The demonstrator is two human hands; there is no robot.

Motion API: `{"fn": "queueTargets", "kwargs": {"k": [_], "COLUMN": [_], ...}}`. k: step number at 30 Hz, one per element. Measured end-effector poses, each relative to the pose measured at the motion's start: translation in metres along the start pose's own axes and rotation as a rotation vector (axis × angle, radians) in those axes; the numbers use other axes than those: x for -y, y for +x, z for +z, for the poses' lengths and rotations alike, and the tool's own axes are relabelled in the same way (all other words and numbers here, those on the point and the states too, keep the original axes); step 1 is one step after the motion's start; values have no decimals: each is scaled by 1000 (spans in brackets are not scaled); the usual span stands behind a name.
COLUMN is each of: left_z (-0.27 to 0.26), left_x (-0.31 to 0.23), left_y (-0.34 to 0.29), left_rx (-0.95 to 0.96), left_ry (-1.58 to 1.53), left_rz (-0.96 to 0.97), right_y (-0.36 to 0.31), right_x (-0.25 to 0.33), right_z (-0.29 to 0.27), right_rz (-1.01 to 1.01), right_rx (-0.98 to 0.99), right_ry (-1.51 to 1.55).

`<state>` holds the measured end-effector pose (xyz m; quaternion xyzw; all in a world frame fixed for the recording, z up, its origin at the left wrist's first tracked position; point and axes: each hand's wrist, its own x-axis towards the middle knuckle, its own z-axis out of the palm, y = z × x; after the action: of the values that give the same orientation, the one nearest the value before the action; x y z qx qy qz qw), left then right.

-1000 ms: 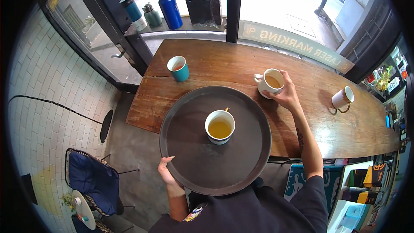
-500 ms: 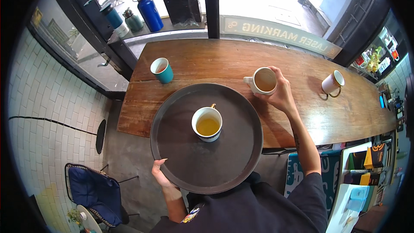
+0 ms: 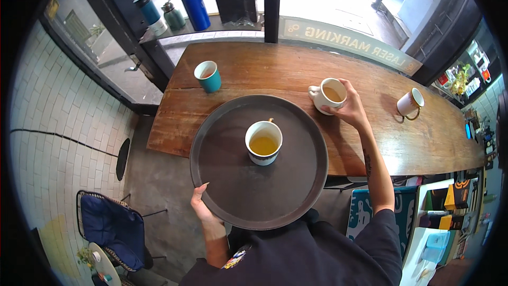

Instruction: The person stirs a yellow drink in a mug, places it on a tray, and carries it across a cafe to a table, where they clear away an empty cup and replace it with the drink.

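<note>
Round tray point(image 3: 233, 175) is held at near-left rim by left hand point(image 3: 202, 206), thumb at edge, other fingers hidden; cup of yellow liquid point(image 3: 263, 148) is borne near its centre. White mug point(image 3: 320, 100) is clasped at its right side by curled right hand point(image 3: 353, 108), over wooden table point(image 3: 264, 69) beyond the tray.

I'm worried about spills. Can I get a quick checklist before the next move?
1. Left grip holding the round tray at its rim: ok.
2. Right grip on the white mug, opposite its handle: ok.
3. White mug's base clear of the table: cannot tell.
4. Tray cup upright: ok.
5. Tray cup empty: not ok, it holds yellow liquid.
6. Tray level: cannot tell from above.
</note>
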<state>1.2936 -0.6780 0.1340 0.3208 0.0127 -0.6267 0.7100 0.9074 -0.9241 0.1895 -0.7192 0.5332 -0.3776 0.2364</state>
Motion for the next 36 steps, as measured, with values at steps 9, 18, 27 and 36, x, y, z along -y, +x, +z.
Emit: {"fn": "queueTargets", "kwargs": {"k": [9,18,27,36], "left_z": [-27,-47,-53,-65], "left_x": [-11,-30,-47,-58], "left_y": [-4,-12,-10,1], "left_rx": [154,93,139,59], "left_ry": [-105,-100,-153,-141], "left_rz": [15,115,138,90], "right_y": [9,85,146,139], "right_x": [16,99,120,116], "right_z": [-4,107,256,242], "right_rz": [-34,-274,-217,-308], "right_rx": [0,230,383,261], "right_ry": [-256,94,446,285]}}
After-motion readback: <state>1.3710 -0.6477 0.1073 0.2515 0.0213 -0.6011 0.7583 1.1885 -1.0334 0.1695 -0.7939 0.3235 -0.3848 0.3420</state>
